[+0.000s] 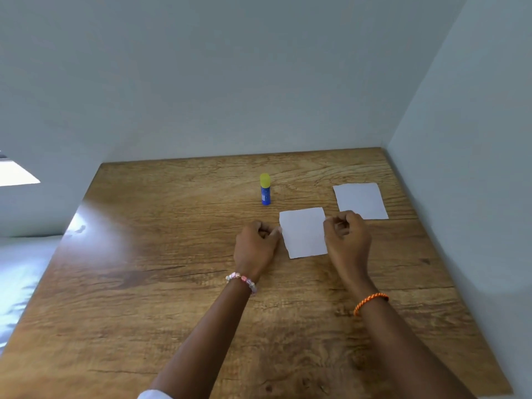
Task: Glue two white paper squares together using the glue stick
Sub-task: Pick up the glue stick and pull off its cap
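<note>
While the capped glue stick (265, 189) stands untouched far on the desk (172, 254) and the far-right paper square (360, 200) lies apart, both hands' curled fingers (273, 232) pinch the near paper square (303, 233), so gluing hasn't begun.

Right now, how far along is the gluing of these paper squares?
Barely begun. Both hands, left hand and right hand, hold the near paper square at its side edges. The far paper square lies apart, and the glue stick stands capped. Gluing and pressing together remain.

Glossy wood-grain table (172, 283), two matt white paper squares (303, 233), smooth plastic glue stick (265, 190)
</note>
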